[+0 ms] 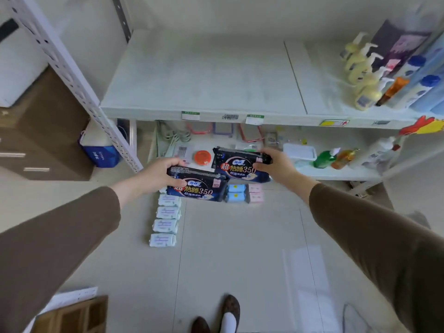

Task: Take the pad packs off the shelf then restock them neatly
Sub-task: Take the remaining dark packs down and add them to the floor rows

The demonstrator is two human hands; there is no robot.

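My left hand (158, 175) grips the left end of a dark navy pad pack (199, 187) marked 350. My right hand (276, 165) grips the right end of a second, matching navy pack (237, 165), held slightly higher and farther forward. Both packs hang in the air in front of the white shelf (204, 80), below its front edge. On the floor beneath lie several pale green pad packs (165, 224) in a column, two blue packs (236, 193) and two pink packs (255, 193) side by side.
Yellow pump bottles (360, 73), blue-capped bottles and boxes crowd the shelf's right end. The lower shelf (336, 170) holds green and orange bottles, a white tray, an orange lid and small items. A perforated upright (72, 75) stands at left. My feet (228, 313) are on the tile floor.
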